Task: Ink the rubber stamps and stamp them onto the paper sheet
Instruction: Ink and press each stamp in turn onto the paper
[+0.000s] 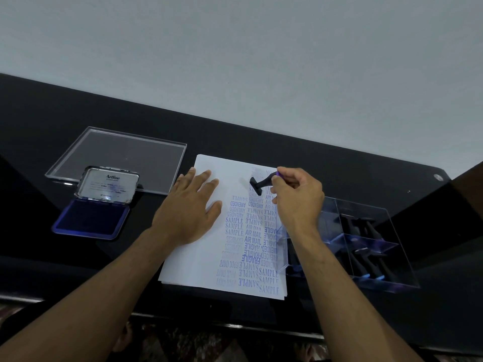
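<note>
A white paper sheet (206, 259) lies on the black table, its right half covered with blue stamped words such as SAMPLE, AIR MAIL and FRAGILE. My left hand (193, 207) rests flat on the sheet's left part, fingers spread. My right hand (298, 197) grips the handle of a black rubber stamp (257, 184), tilted with its face just above the upper part of the sheet. The open blue ink pad (90, 219) with its raised metal lid sits to the left of the paper.
A clear acrylic lid (146, 155) lies flat behind the ink pad. A clear compartment box (366, 244) with several black stamps stands right of the paper, touching its edge. The table's front edge (235, 325) runs below the sheet.
</note>
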`<action>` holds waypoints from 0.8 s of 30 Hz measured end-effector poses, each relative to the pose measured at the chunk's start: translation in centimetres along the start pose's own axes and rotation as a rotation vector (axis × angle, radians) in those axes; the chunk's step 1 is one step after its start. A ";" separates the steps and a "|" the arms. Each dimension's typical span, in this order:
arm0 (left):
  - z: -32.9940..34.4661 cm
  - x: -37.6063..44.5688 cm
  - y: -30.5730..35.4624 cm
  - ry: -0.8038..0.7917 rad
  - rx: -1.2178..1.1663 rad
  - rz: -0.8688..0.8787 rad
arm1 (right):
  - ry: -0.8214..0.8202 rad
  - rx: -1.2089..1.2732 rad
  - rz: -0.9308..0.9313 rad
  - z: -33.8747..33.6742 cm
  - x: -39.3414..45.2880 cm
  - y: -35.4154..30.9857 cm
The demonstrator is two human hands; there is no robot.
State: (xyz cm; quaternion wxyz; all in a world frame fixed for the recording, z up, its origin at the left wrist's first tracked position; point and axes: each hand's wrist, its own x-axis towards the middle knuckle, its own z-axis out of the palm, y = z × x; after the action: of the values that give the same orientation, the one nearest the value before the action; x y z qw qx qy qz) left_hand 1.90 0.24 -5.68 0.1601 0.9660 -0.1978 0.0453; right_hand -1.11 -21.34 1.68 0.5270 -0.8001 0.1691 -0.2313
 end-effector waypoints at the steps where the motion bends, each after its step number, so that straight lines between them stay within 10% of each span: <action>1: 0.0 0.0 0.0 0.002 0.000 0.000 | 0.001 0.009 -0.001 0.0 0.0 0.0; 24: -0.2 0.1 0.1 -0.023 0.005 -0.005 | -0.018 -0.034 -0.012 -0.2 -0.1 -0.1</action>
State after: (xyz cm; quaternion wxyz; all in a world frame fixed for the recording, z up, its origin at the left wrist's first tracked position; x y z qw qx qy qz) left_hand 1.92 0.20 -5.48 0.1555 0.9674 -0.1971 0.0346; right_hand -1.30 -21.40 1.82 0.5134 -0.8120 0.1632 -0.2245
